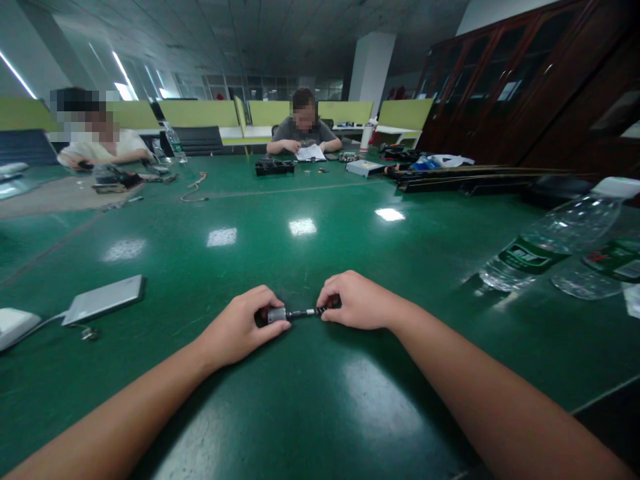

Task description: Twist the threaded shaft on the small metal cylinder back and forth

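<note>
Low over the green table, my left hand is closed around a small silver metal cylinder, thumb in front and fingers behind. A thin metal shaft runs from the cylinder to the right. At its far end is a dark, spiral-ridged piece, pinched between the thumb and fingers of my right hand. The pieces line up end to end, lying level. My fingers partly cover both ends, so I cannot tell whether the ridged piece is fixed to the shaft.
A silver flat box with a cable lies at left. Plastic bottles stand at right. Across the table, one person holds papers and another sits at far left. A black part and dark strips lie at the back.
</note>
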The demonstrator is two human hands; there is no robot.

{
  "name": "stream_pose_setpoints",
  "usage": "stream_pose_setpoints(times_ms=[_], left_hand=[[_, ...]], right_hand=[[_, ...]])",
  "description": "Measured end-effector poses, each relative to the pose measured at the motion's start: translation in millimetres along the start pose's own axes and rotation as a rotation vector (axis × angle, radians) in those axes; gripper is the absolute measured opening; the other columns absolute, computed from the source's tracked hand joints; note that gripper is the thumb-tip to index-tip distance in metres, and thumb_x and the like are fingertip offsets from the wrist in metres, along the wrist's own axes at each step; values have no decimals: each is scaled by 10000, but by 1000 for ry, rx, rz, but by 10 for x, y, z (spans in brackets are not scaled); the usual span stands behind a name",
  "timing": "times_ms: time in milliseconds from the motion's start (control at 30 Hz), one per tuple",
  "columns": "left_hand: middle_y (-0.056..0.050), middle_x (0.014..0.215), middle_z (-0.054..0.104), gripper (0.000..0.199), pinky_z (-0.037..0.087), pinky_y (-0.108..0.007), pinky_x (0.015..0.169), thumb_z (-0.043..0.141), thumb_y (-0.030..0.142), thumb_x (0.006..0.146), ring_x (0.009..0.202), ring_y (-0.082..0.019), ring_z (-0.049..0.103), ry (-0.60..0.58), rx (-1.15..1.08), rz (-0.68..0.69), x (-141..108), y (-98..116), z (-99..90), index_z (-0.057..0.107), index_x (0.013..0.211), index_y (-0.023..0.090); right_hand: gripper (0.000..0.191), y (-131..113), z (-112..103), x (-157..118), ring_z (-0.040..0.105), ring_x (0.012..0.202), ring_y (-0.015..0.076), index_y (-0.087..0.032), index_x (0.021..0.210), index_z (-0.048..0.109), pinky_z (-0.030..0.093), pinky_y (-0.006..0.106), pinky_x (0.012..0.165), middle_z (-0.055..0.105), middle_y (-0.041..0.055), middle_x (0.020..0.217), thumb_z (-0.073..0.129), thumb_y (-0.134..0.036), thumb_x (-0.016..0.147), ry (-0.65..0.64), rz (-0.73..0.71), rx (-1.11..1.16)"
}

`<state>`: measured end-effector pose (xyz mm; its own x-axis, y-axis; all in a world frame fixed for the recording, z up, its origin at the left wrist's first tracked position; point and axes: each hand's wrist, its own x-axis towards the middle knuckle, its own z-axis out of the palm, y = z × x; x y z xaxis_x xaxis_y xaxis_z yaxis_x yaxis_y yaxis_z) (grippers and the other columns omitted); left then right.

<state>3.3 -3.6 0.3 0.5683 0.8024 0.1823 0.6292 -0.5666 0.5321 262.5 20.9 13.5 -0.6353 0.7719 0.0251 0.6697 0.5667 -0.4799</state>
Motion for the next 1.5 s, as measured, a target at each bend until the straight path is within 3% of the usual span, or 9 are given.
stream_pose_setpoints(times_ms=[100, 233, 667, 1100, 1333, 1500], left_hand=[[-35, 874, 622, 205, 468, -288, 692, 629, 381, 868, 761, -173, 576, -1, -11, 2, 2, -7, 1, 626, 926, 185], [-33, 869, 619, 211, 468, -284, 686, 634, 389, 864, 757, -172, 576, 5, -12, 8, 1, -15, 1, 624, 922, 186], [-31, 868, 620, 247, 457, -286, 689, 695, 396, 823, 770, -176, 581, 0, -10, 7, -4, -23, -4, 626, 928, 183], [-23, 862, 627, 183, 457, -281, 700, 649, 341, 848, 777, -172, 587, -32, -56, -6, 24, 12, -27, 635, 936, 181], [-21, 865, 633, 195, 454, -281, 692, 674, 338, 823, 777, -175, 591, -46, -39, -32, 33, 40, -57, 635, 943, 189], [-31, 891, 614, 184, 459, -297, 725, 679, 316, 823, 814, -186, 588, -19, -39, -10, 30, -3, -60, 625, 946, 190]], right_hand=[[135, 34, -60, -10, 627, 787, 166, -191, 874, 779, 442, 273, 706, 713, 48, 869, 717, -209, 756, 16, 67, -62], [138, 20, -69, 2, 618, 779, 156, -191, 884, 780, 446, 264, 703, 700, 41, 866, 728, -210, 757, 15, 45, -15], [180, -112, 112, 40, 605, 721, 123, -172, 968, 760, 427, 234, 661, 705, 34, 831, 722, -203, 795, 59, -20, 158], [154, -189, 247, 106, 617, 803, 154, -172, 971, 750, 432, 261, 737, 705, 47, 856, 678, -220, 843, 126, -155, 113], [166, -213, 353, 164, 616, 813, 167, -171, 935, 747, 439, 272, 751, 699, 42, 841, 683, -187, 782, 174, -193, 108], [151, -211, 432, 217, 623, 807, 169, -179, 900, 743, 430, 289, 772, 698, 27, 814, 703, -209, 757, 227, -145, 147]])
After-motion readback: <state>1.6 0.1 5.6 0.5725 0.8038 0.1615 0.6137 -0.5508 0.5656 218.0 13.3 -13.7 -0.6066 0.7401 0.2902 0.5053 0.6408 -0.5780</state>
